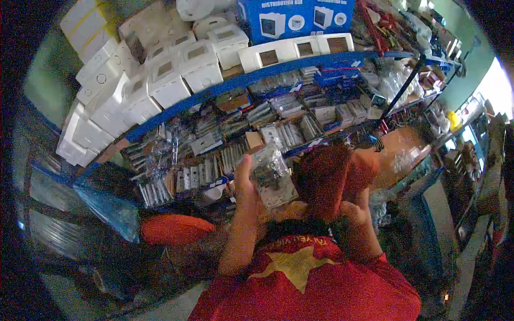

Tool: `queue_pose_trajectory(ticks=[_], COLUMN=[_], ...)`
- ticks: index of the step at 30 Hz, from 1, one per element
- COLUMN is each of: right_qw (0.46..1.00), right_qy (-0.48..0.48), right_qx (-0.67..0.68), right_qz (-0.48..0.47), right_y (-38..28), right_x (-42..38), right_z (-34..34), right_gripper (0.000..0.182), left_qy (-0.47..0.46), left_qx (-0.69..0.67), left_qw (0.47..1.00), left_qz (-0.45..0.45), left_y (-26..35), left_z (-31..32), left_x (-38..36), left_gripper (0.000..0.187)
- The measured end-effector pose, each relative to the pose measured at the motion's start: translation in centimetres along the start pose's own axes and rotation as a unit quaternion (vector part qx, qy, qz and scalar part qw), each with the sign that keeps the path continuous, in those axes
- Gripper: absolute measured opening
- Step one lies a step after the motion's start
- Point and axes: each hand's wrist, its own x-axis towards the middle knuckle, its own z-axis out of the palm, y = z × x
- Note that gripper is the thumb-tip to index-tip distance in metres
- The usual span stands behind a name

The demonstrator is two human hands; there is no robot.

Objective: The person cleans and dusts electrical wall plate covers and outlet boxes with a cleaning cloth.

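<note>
In front of my chest, my left hand (247, 187) is closed around a square switch plate in clear plastic wrap (273, 179). The wrap reflects light, and its details are blurred. Close beside it, my right hand (354, 209) grips a dark red cloth (324, 179), which hangs in folds and covers most of the fingers. Beyond both hands, rows of wrapped plates (195, 176) stand on edge on a shelf.
White distribution boxes (166, 75) line the blue upper shelf edge (198, 97), with a blue printed carton (294, 21) behind them. An orange rounded object (176, 229) lies at lower left near a blue plastic bag (110, 206). A cardboard box (404, 144) sits at right.
</note>
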Motion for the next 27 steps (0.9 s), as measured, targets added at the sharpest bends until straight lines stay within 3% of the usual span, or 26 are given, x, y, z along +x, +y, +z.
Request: queue_pose_trajectory(ticks=[2,6,9,13,16,21,23,25,27], right_qw=[1.000,0.984,0.981,0.929,0.865,0.819,0.798,0.775,0.789], right_qy=[-0.001,0.148,0.169,0.104,0.056,-0.003,-0.030,-0.050,-0.086], right_qx=[0.001,0.058,-0.053,-0.355,-0.498,-0.564,-0.583,-0.602,-0.608], right_qz=[-0.009,-0.081,-0.075,-0.005,-0.001,-0.107,-0.150,-0.185,-0.022], right_y=[1.2,0.3,-1.6,-4.1,-3.6,3.2,5.9,7.6,6.2], right_x=[0.3,1.1,1.1,0.9,1.0,1.5,1.9,2.7,4.0], right_z=[-1.1,-0.7,-1.4,-3.5,-3.4,0.4,2.4,4.2,5.8], right_gripper=[0.076,0.065,0.063,0.061,0.059,0.056,0.055,0.054,0.052], left_qy=[-0.010,-0.042,-0.070,-0.037,0.015,0.025,0.022,0.027,-0.023], left_qx=[0.013,0.095,0.115,0.257,0.256,0.253,0.233,0.172,0.322], left_qw=[1.000,0.988,0.982,0.954,0.952,0.948,0.960,0.984,0.940], left_qz=[0.015,0.118,0.132,0.149,0.170,0.192,0.153,0.037,0.113], left_y=[0.0,0.8,1.3,0.6,-1.2,-1.0,-1.2,-2.8,-5.4], left_z=[0.2,1.6,2.3,0.6,-2.6,0.5,1.0,-1.6,-5.4], left_x=[-0.1,-1.2,-2.0,-1.7,-0.1,-1.6,-1.5,0.7,3.0], left_gripper=[0.040,0.041,0.043,0.041,0.038,0.035,0.035,0.035,0.037])
